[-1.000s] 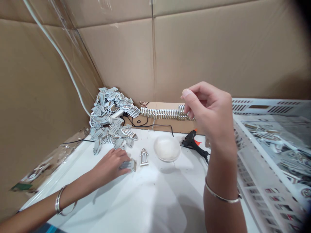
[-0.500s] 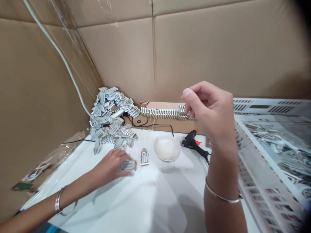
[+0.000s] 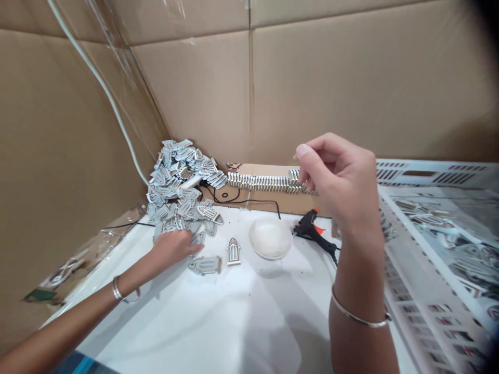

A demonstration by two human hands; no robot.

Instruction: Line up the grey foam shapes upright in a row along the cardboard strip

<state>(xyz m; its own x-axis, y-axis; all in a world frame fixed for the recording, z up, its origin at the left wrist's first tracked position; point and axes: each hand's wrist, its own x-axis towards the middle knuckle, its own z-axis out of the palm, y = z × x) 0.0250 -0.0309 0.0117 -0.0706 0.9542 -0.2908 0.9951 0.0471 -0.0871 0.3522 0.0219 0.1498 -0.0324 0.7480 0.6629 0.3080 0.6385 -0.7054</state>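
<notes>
My left hand (image 3: 174, 246) is at the near edge of a heap of grey, arched window-shaped pieces (image 3: 171, 200). Its thumb stretches out to the side, while the other fingers are partly hidden against the heap. A grey arched piece (image 3: 205, 265) lies flat just in front of it, apart from the hand. Beside that piece stands out a white and brown arched window piece (image 3: 233, 251), pattern up. My right hand (image 3: 339, 179) is raised above the table, thumb and forefinger pinched together. Whatever may be between those fingertips is too small to make out.
A white bowl (image 3: 270, 238) stands mid-table, with a black glue gun (image 3: 315, 232) lying right of it. Behind runs a row of stacked pieces (image 3: 259, 183) along the cardboard wall (image 3: 331, 83). White plastic baskets (image 3: 409, 275) with bagged pieces fill the right side.
My left hand has let go of the grey arched piece and moved back and left to the heap. My right hand keeps its raised pinch. The view has shifted slightly.
</notes>
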